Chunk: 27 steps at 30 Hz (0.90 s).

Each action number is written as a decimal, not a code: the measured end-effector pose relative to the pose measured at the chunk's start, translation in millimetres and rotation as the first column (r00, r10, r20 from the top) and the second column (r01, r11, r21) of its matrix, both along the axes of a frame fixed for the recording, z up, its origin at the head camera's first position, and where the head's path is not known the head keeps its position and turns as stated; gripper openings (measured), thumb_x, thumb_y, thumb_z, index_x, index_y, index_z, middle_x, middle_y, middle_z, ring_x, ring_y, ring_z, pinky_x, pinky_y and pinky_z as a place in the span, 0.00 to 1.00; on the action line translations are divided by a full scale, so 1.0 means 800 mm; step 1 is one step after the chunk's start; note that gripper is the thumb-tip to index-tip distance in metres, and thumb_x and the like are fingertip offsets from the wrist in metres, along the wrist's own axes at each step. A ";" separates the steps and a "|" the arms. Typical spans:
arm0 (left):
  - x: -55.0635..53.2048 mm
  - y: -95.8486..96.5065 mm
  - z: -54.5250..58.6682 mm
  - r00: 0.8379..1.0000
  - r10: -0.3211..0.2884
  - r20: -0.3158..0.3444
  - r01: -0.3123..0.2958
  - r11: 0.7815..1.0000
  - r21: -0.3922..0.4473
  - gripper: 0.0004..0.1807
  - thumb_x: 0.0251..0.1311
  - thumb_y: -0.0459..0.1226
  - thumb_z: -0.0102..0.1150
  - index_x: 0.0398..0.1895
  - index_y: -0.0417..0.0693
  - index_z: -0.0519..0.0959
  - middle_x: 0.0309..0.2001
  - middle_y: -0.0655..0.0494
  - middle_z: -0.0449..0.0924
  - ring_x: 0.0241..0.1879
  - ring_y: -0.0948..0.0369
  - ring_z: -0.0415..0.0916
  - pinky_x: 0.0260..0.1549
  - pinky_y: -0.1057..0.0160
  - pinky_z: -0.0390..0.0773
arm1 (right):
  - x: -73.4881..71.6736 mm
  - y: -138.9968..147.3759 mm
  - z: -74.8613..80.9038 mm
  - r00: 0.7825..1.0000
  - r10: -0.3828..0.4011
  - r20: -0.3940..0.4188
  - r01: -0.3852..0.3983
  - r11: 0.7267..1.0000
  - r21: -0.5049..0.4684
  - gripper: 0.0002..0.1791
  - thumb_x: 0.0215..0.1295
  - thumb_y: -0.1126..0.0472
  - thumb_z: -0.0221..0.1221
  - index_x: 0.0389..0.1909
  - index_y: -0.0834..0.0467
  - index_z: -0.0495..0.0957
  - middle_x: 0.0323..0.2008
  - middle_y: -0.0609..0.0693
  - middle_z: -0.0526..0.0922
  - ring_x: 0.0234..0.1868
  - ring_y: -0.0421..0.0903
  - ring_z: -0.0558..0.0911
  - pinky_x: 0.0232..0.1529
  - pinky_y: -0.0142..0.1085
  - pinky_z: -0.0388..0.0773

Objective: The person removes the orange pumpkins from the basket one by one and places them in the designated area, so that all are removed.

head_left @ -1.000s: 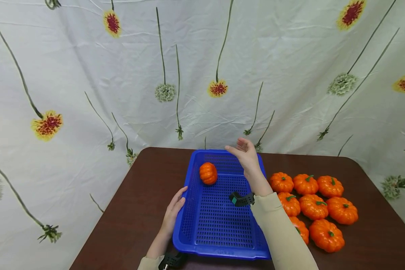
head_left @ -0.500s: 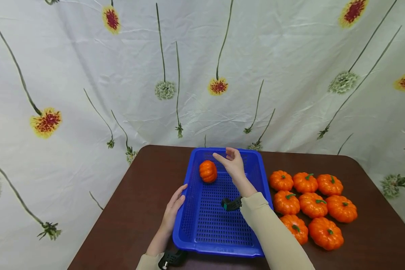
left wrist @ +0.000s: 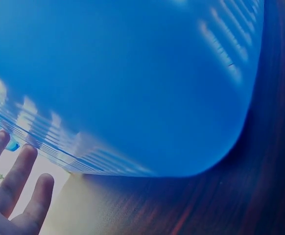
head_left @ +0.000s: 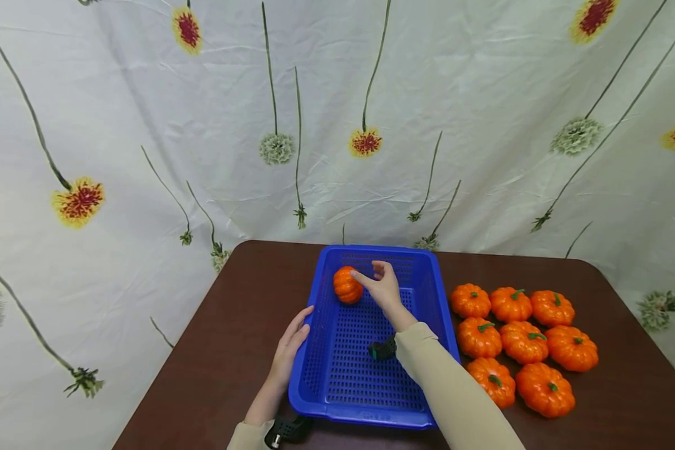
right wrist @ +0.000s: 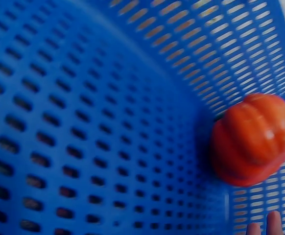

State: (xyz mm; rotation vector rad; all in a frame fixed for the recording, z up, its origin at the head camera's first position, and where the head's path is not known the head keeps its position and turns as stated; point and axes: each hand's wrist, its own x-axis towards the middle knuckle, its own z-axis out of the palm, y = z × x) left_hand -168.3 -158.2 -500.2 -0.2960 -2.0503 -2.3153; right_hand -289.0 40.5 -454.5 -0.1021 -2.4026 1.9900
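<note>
A small orange pumpkin (head_left: 346, 287) lies tipped on its side in the far left corner of the blue plastic basket (head_left: 371, 382). My right hand (head_left: 385, 291) is inside the basket, just right of the pumpkin, its thumb overlapping it in the head view. In the right wrist view, the fingertips (right wrist: 273, 223) show below the pumpkin (right wrist: 255, 139), apart from it. My left hand (head_left: 285, 351) rests against the basket's left side with fingers extended. Those fingers (left wrist: 20, 178) appear beside the slotted blue wall (left wrist: 132, 98) in the left wrist view.
Several orange pumpkins (head_left: 523, 342) stand in rows on the dark brown table (head_left: 225, 350), right of the basket. Behind the table hangs a white cloth (head_left: 326, 187) printed with flowers.
My right hand has moved left and down from above the basket's far right corner to beside the pumpkin. The left hand, basket and pumpkins stay in place.
</note>
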 end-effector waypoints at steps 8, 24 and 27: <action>0.000 0.000 0.001 1.000 -0.008 -0.005 0.008 1.000 0.014 0.25 0.72 0.38 0.37 0.70 0.43 0.57 0.68 0.42 0.56 0.58 0.57 0.66 0.51 0.64 0.71 | -0.002 -0.001 -0.021 0.999 0.022 0.024 -0.024 0.998 0.065 0.38 0.52 0.51 0.68 0.61 0.62 0.65 0.60 0.63 0.66 0.59 0.59 0.67 0.56 0.50 0.67; 0.000 0.000 0.000 1.000 -0.007 -0.003 0.007 1.000 0.007 0.25 0.72 0.40 0.38 0.70 0.45 0.58 0.68 0.42 0.57 0.60 0.45 0.61 0.51 0.61 0.71 | 0.001 -0.003 -0.028 0.986 0.146 0.086 -0.153 0.985 0.079 0.42 0.53 0.54 0.68 0.65 0.63 0.58 0.63 0.65 0.62 0.58 0.60 0.71 0.54 0.50 0.70; 0.000 0.000 0.000 1.000 -0.005 -0.002 0.005 1.000 0.003 0.25 0.72 0.40 0.38 0.70 0.45 0.58 0.68 0.42 0.57 0.61 0.44 0.61 0.52 0.60 0.70 | 0.000 -0.004 -0.030 0.983 0.160 0.087 -0.169 0.981 0.098 0.43 0.52 0.54 0.69 0.65 0.64 0.58 0.63 0.66 0.62 0.56 0.61 0.73 0.54 0.50 0.71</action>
